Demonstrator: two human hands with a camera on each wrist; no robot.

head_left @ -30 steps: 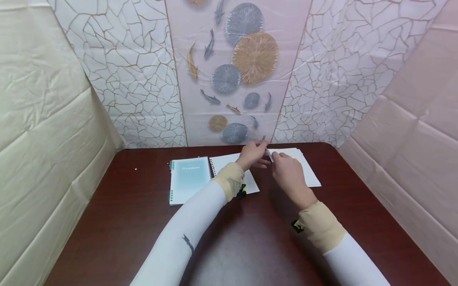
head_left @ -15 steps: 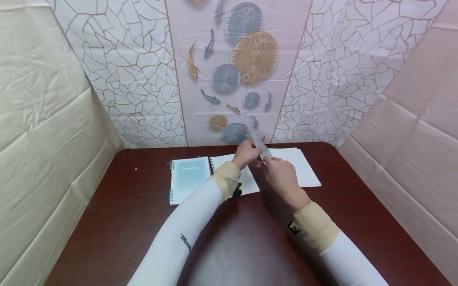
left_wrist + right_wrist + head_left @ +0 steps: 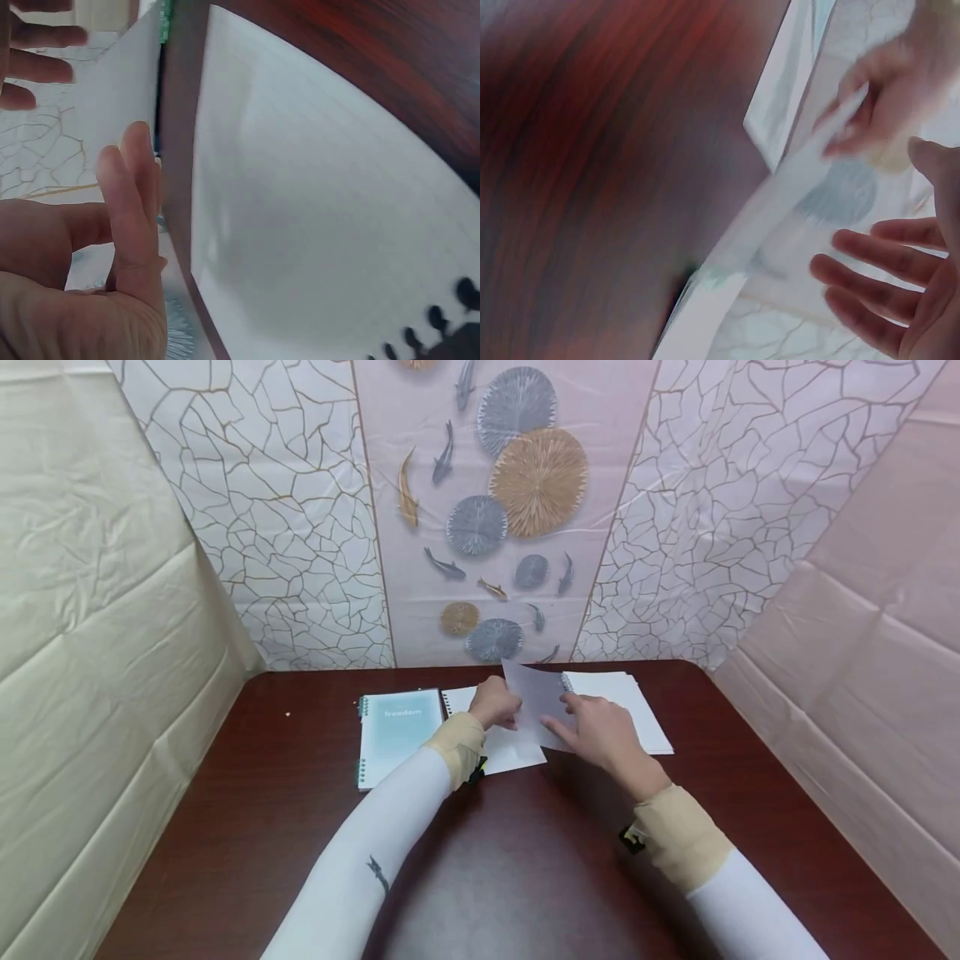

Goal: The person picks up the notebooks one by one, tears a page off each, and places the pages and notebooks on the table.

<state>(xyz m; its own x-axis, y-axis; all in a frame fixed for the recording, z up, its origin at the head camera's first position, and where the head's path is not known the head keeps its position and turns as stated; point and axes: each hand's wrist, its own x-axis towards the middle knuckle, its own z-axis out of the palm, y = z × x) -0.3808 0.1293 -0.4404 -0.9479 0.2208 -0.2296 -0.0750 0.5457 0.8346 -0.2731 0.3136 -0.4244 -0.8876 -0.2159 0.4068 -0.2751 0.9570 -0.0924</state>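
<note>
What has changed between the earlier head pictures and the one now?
The left hand has moved left, and the lifted page has swung left with it. The right hand, which seemed to pinch the page earlier, now has spread fingers and appears to have let go. The "freedom" notebook and the middle notebook stayed put.

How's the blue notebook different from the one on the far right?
The blue notebook lies shut; the right notebook lies open, showing white. The blue notebook is flat, while the right notebook has a sheet raised, held by the left hand. Both lie on the table, ring-bound.
</note>
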